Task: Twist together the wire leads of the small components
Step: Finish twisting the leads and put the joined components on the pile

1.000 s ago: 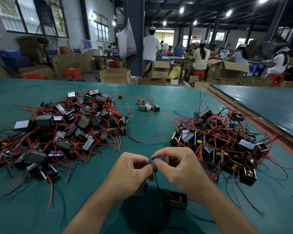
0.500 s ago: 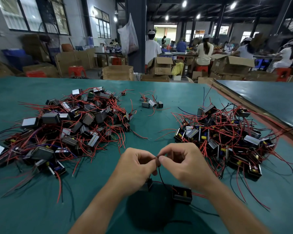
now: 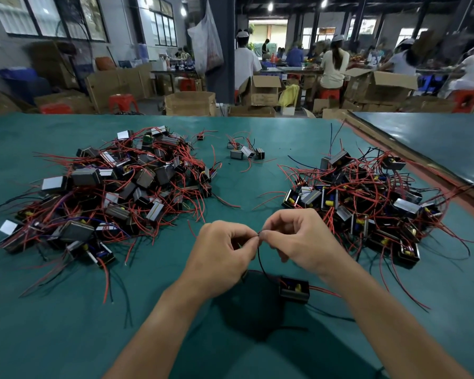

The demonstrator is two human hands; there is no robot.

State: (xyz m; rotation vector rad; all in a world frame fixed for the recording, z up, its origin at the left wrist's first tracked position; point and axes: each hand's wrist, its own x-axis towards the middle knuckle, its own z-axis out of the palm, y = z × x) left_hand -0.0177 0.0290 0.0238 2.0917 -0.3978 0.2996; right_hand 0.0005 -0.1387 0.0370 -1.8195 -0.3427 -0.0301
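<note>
While your left hand (image 3: 225,255) and right hand (image 3: 298,242) meet fingertip to fingertip above the counter (image 3: 66,324), each pinches the thin black lead (image 3: 259,255) between curled thumb and forefinger. That lead drops to a small black component (image 3: 294,289) lying on the counter just below your right wrist, nearer you than the left pile (image 3: 107,187) and right pile (image 3: 367,203).

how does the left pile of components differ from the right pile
The left pile spreads wider and shows mostly grey metal faces; the right pile is tighter, with more yellow parts showing. Both are wiry tangles on the green table.
</note>
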